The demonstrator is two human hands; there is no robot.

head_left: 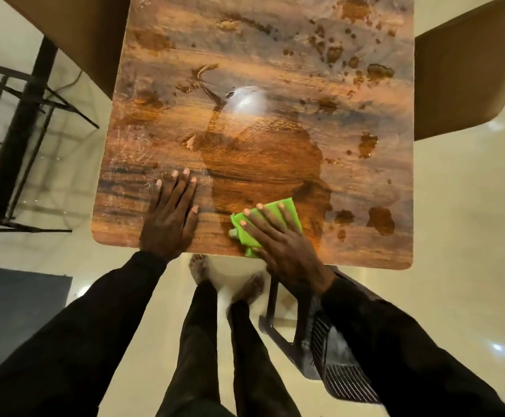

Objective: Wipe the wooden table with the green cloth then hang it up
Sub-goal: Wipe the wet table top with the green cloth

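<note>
Green cloth (294,216) lies folded under my right hand (287,251), close to the near edge of the desk (275,55) and a little right of its middle. Its long axis runs on a slant, from near left to far right. The right fingers (267,219) lie along that same line, straight and spread, pressing it flat rather than curling round it. A strip of cloth shows beyond the fingertips and another by the thumb. So the cloth is directly beneath the fingers, not ahead of them, and the right hand is plainly the one to drive it. The next stroke turns, I judge, on the big wet patch (260,164), which begins just beyond the cloth and spreads away from me. Scattered droplets (335,52) lie further off toward the far right corner. My left hand (170,218) rests just beside, apart from the cloth, fingers released and flat on the wood, holding nothing. A tan chair (462,70) stands off the desk's right side.
</note>
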